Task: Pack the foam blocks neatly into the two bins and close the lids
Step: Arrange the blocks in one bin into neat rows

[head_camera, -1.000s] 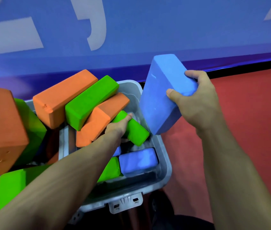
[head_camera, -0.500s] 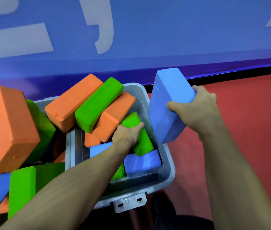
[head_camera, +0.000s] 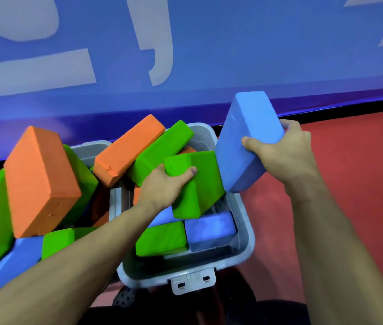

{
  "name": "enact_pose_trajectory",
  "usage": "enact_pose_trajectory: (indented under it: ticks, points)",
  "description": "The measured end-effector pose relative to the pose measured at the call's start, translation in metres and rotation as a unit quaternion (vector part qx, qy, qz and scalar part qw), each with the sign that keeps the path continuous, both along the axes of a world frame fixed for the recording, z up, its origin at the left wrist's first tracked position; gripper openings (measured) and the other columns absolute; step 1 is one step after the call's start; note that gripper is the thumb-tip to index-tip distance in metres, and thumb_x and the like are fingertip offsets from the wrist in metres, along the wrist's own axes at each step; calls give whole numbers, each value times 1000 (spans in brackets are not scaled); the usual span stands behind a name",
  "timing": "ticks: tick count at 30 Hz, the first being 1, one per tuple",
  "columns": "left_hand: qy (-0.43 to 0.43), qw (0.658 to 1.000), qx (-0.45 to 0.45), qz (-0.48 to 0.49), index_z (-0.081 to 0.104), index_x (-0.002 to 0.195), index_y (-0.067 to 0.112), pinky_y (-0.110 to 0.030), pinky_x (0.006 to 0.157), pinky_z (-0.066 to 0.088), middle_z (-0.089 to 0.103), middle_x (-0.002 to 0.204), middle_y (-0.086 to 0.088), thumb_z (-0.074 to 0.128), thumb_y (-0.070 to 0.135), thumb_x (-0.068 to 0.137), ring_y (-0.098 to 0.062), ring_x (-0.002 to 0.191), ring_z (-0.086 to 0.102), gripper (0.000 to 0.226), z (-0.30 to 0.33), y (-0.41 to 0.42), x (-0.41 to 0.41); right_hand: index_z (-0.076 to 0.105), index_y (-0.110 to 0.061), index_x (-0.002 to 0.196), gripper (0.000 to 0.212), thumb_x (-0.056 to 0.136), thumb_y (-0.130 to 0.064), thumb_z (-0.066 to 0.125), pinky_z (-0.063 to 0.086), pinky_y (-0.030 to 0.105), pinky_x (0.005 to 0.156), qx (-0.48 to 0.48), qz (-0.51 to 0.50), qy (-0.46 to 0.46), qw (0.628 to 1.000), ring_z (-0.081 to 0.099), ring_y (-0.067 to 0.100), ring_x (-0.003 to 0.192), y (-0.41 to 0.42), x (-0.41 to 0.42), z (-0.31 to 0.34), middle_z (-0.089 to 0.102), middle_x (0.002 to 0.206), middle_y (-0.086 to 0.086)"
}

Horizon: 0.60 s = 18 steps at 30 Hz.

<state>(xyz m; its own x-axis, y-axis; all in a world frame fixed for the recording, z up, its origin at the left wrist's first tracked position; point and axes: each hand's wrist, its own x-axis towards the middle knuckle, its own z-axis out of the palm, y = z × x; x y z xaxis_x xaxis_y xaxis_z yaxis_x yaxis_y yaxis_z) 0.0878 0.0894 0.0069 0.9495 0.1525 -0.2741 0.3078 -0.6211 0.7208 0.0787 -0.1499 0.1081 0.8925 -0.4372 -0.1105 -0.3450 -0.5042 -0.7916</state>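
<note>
A grey bin [head_camera: 244,233] stands open on the right, with a green block [head_camera: 162,239] and a blue block [head_camera: 209,231] lying flat inside. My left hand [head_camera: 162,184] grips a green block [head_camera: 200,186] by its top end, held tilted above the bin. My right hand [head_camera: 284,151] holds a large light-blue block [head_camera: 244,137] upright over the bin's right rim. An orange block [head_camera: 127,151] and a green one [head_camera: 160,151] lean across the bin's far-left corner. A second grey bin [head_camera: 89,148] at left is heaped with orange [head_camera: 38,179], green and blue blocks.
A blue banner wall [head_camera: 185,55] with pale lettering rises right behind the bins. Red floor [head_camera: 361,184] spreads to the right. The right bin's front latch [head_camera: 193,281] faces me. Dark shapes lie below the bins near my legs.
My left hand has lifted the green block up out of the right bin and turned it more upright. The right hand with the blue block has stayed beside the rim.
</note>
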Motion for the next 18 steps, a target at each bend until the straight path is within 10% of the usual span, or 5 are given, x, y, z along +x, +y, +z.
enact_pose_trajectory:
  ticks: [10,18]
  points:
    - [-68,992,104,28,64,125,27,-44,89,55,74,111,-1,61,89,63,-30,107,68,88,32,20,-18,53,-9,117,84,50,-56,72,56,43,76,30,-35,45,998,65,30,94,-8,-16,0,65,106,6]
    - [10,1000,-15,-8,75,85,20,-47,80,60,77,75,4,66,84,58,-19,77,74,70,57,53,-14,50,-16,126,81,58,-52,76,52,51,93,-5,-26,17,1000,59,32,111,-6,-19,-2,60,121,4]
